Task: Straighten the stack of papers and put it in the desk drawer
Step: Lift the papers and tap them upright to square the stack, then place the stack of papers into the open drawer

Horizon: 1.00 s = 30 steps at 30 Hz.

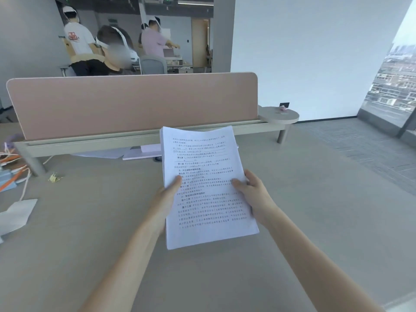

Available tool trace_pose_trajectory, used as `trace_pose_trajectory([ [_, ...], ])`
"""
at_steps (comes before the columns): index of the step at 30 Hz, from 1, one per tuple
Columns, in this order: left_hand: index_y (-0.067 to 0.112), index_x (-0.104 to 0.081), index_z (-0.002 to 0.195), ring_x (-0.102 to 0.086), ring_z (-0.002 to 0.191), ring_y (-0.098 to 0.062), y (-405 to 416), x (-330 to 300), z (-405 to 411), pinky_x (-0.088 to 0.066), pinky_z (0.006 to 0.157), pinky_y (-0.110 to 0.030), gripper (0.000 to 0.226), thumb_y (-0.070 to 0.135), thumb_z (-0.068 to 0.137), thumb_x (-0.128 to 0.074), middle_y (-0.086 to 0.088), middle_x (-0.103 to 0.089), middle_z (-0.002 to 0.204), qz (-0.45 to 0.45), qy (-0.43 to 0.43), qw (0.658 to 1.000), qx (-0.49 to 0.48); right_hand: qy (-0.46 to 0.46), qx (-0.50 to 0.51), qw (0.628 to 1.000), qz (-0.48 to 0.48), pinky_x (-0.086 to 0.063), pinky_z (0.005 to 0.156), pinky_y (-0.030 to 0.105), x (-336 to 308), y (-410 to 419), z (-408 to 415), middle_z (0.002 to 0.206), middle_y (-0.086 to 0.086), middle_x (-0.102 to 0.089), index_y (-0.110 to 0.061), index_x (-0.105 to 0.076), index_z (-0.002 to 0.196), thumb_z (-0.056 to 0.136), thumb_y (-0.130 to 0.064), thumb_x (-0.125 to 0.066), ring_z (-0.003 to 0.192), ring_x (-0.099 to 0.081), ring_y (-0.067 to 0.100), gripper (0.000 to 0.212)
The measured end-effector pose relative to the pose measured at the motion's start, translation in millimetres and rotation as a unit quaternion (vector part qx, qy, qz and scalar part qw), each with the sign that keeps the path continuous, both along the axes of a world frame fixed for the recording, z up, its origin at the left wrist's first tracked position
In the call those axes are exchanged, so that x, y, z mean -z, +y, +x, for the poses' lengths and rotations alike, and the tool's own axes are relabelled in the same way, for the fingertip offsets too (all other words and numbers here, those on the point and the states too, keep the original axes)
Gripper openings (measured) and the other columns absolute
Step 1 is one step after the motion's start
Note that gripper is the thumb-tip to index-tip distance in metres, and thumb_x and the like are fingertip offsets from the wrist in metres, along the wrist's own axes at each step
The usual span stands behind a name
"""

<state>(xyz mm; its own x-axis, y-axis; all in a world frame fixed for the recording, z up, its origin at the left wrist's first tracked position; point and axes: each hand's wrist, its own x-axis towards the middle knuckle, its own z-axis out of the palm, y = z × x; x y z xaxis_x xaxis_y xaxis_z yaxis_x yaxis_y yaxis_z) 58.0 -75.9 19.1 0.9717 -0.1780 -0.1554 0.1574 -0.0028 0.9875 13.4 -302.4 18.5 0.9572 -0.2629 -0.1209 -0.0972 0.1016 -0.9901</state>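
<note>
A stack of white papers (202,154) with black printed text is lifted above the grey desk (90,233), its sheets lined up fairly evenly. My left hand (165,199) grips its left edge, thumb on the top sheet. My right hand (253,194) grips the right edge, thumb on top and fingers underneath. The stack tilts slightly away from me. No drawer shows in this view.
A pink divider panel (135,102) runs along the back of the desk. Loose white sheets (15,215), orange cables (13,172) and a gold binder clip (54,177) lie at the left. More paper (135,153) sits under the divider. Three people stand far behind.
</note>
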Motion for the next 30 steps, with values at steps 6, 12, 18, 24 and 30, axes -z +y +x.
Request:
trace_pose_trajectory([
  [6, 0.027, -0.067, 0.114, -0.066, 0.088, -0.004, -34, 3, -64, -0.048, 0.074, -0.025, 0.027, 0.044, 0.097, -0.054, 0.017, -0.070, 0.095, -0.021, 0.009, 1.000, 0.017, 0.017, 0.032, 0.999, -0.006, -0.060, 0.086, 0.058, 3, -30, -74, 0.115, 0.017, -0.075, -0.007, -0.063, 0.117, 0.098, -0.011, -0.061, 0.101, -0.075, 0.039, 0.020],
  [12, 0.026, -0.068, 0.120, -0.067, 0.102, -0.012, -88, 3, -122, -0.049, 0.083, -0.031, 0.036, 0.049, 0.095, -0.054, 0.007, -0.073, 0.113, -0.015, 0.028, 0.997, 0.066, 0.023, 0.089, 0.996, -0.017, -0.064, 0.076, 0.048, -4, -79, -153, 0.108, 0.017, -0.077, -0.001, -0.063, 0.119, 0.096, -0.003, -0.052, 0.090, -0.077, 0.035, 0.025],
  [18, 0.019, -0.067, 0.120, -0.068, 0.102, -0.024, -158, 6, -188, -0.052, 0.092, -0.042, 0.037, 0.043, 0.099, -0.050, -0.003, -0.073, 0.111, -0.026, 0.029, 0.992, 0.116, 0.033, 0.181, 0.983, -0.021, -0.062, 0.083, 0.056, 6, -134, -247, 0.109, 0.020, -0.077, -0.007, -0.066, 0.121, 0.094, -0.001, -0.052, 0.095, -0.076, 0.041, 0.031],
  [24, 0.017, -0.061, 0.129, -0.066, 0.095, -0.011, -224, 14, -260, -0.048, 0.086, -0.034, 0.038, 0.039, 0.102, -0.043, 0.004, -0.070, 0.110, -0.039, 0.014, 0.985, 0.167, 0.054, 0.252, 0.966, -0.033, -0.059, 0.091, 0.055, 21, -182, -340, 0.117, 0.014, -0.074, -0.022, -0.066, 0.111, 0.092, -0.001, -0.052, 0.100, -0.074, 0.037, 0.031],
  [30, 0.017, -0.057, 0.134, -0.063, 0.114, -0.019, -271, 20, -320, -0.050, 0.087, -0.032, 0.041, 0.039, 0.102, -0.042, 0.002, -0.066, 0.127, -0.029, 0.023, 0.974, 0.224, 0.062, 0.295, 0.953, -0.036, -0.059, 0.090, 0.054, 28, -218, -415, 0.119, 0.017, -0.071, -0.011, -0.062, 0.121, 0.096, 0.004, -0.048, 0.104, -0.072, 0.040, 0.033],
])
